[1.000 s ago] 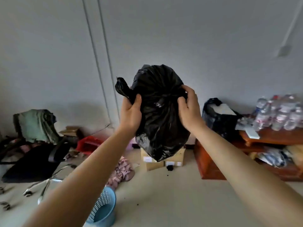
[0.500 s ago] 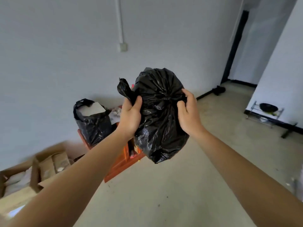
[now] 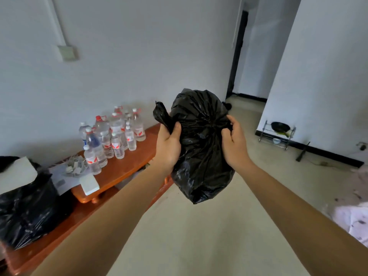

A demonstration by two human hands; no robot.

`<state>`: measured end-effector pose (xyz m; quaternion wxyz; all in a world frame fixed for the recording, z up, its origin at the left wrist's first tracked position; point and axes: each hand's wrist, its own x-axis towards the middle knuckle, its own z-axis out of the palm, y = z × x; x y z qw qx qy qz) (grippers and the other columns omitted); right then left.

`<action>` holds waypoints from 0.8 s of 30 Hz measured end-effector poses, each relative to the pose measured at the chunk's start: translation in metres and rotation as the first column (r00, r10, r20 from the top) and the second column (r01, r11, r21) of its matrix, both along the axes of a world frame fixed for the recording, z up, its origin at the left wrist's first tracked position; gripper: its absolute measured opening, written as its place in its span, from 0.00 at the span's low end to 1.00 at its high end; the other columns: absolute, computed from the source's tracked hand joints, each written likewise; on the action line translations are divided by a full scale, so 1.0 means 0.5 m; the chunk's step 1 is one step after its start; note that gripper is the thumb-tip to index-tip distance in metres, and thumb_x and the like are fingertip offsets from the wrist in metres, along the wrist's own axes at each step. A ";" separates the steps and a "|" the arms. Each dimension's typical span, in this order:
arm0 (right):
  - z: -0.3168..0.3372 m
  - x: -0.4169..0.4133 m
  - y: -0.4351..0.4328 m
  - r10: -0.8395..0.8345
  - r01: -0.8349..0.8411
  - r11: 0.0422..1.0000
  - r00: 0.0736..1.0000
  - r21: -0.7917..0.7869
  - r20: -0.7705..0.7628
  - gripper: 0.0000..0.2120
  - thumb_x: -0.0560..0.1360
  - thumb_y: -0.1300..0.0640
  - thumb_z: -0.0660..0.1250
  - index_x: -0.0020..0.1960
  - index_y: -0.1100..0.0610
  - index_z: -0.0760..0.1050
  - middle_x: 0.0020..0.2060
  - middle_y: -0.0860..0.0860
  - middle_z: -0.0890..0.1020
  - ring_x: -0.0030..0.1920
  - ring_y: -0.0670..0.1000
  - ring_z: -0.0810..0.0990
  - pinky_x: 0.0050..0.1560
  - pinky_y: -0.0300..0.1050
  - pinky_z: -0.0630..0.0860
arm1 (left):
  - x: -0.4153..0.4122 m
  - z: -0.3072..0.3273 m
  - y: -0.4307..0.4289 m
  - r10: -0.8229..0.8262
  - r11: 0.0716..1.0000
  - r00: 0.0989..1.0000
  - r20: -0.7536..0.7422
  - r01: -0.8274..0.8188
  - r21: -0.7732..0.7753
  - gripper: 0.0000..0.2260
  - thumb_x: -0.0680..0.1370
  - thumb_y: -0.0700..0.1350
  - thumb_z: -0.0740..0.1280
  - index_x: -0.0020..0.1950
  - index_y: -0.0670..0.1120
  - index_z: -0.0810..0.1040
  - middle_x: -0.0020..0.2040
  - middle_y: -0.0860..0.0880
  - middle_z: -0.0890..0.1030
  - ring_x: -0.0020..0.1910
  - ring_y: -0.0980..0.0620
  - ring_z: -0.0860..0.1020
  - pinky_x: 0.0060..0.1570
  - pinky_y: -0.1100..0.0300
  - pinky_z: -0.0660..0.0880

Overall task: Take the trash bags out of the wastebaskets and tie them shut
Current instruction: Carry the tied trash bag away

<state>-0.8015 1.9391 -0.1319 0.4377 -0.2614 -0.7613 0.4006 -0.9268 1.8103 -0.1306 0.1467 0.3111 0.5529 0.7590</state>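
Observation:
I hold a full black trash bag (image 3: 199,156) in the air at arm's length, its gathered neck turned toward me. My left hand (image 3: 168,144) grips one twisted tail of the bag's mouth, which sticks up past my thumb. My right hand (image 3: 234,143) is closed on the plastic at the other side of the gathered neck. A second black trash bag (image 3: 25,212), open at the top with white paper in it, sits at the far left on the wooden bench. No wastebasket is in view.
A low orange-brown wooden bench (image 3: 127,164) runs along the left wall with several water bottles (image 3: 111,136), papers and a white box (image 3: 89,184). A metal rack with a black pan (image 3: 279,128) stands by the right wall. A doorway (image 3: 239,56) opens at the back.
My view has swung to the right, from the cluttered corner and blue basket to the bench and doorway. Both hands keep the same hold on the bag, now slightly lower in view.

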 end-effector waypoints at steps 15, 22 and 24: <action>-0.033 -0.128 0.815 -0.267 0.265 0.964 0.961 -0.035 -0.070 0.24 0.79 0.56 0.55 0.75 0.55 0.63 0.65 0.50 0.69 0.65 0.46 0.66 0.65 0.40 0.61 | -0.187 -0.005 0.891 -0.249 0.966 0.964 -0.088 0.242 -0.086 0.18 0.84 0.49 0.60 0.75 0.52 0.68 0.69 0.53 0.76 0.69 0.52 0.73 0.72 0.46 0.67; 0.020 -0.255 1.213 -0.187 0.186 0.982 0.982 -0.025 -0.015 0.22 0.81 0.58 0.55 0.75 0.55 0.62 0.65 0.48 0.69 0.66 0.45 0.66 0.66 0.40 0.61 | -0.317 0.035 1.262 -0.228 0.972 0.974 -0.002 0.227 -0.067 0.14 0.83 0.49 0.61 0.70 0.57 0.71 0.65 0.56 0.79 0.64 0.55 0.77 0.69 0.48 0.71; 0.028 -0.306 1.306 -0.165 0.165 0.986 0.986 -0.039 -0.001 0.23 0.81 0.57 0.55 0.75 0.54 0.62 0.66 0.48 0.69 0.66 0.45 0.66 0.67 0.41 0.61 | -0.366 0.042 1.350 -0.196 0.979 0.981 0.018 0.196 -0.057 0.15 0.83 0.48 0.61 0.71 0.55 0.72 0.65 0.55 0.80 0.64 0.54 0.78 0.69 0.48 0.71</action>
